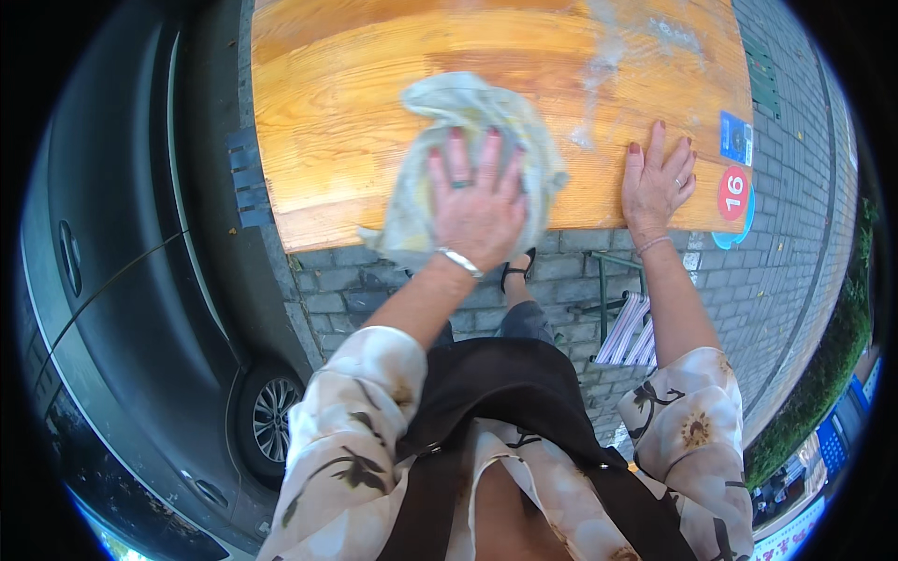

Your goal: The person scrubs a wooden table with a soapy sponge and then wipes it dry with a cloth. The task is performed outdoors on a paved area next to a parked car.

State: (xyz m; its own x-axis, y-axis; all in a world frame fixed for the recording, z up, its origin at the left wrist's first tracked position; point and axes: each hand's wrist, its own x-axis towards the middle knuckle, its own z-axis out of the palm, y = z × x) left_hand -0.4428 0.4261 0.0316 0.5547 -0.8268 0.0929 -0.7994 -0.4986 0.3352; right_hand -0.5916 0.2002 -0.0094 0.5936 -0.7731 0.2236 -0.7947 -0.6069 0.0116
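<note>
My left hand (477, 196) lies palm down with fingers spread on a crumpled pale cloth (544, 158) with yellowish patches. The cloth rests on a wooden tabletop (337, 140), and part of it hangs over the near edge. Flat on the same wood, near the right-hand corner, is my right hand (658, 179), holding nothing. Whitish smears (603, 56) mark the tabletop between the cloth and its far right side. Beside my right hand are a round red sticker (733, 193) and a blue sticker (736, 138) bearing print.
A dark car (133, 245) stands close along the left. Below the table's near edge is a folding stool with a striped seat (624, 329). A light-blue basin (726, 240) shows partly under the right corner. Grey brick paving (744, 280) surrounds the table; a hedge (814, 421) runs at far right.
</note>
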